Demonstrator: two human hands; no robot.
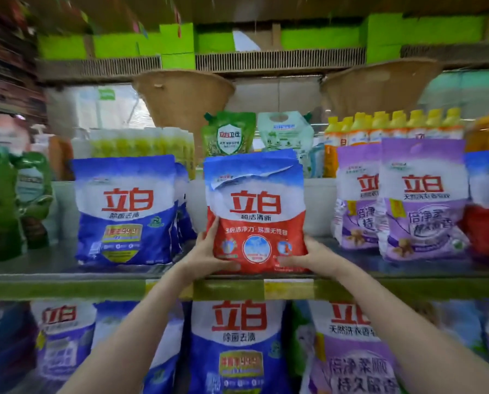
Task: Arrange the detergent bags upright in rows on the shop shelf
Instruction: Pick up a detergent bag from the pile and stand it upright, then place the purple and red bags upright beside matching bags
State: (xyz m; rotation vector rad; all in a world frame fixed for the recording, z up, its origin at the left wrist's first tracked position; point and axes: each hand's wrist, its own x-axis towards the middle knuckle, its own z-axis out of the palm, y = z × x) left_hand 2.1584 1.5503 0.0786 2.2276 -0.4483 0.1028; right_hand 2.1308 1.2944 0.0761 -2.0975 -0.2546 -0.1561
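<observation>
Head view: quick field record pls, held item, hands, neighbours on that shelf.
held: red detergent bag, upright, base at shelf edge
left hand: grips bag's lower left side
right hand: grips bag's lower right side
left neighbour: blue detergent bags, upright, row going back
right neighbour: purple detergent bags, upright
behind: green pouch

head view faces shelf (pixel 67 275) front, close, level.

The red and white detergent bag (pixel 256 214) is standing upright at the front edge of the shelf (pixel 67 273). It is sitting between the upright blue bag (pixel 125 211) and the purple bags (pixel 419 200).
</observation>
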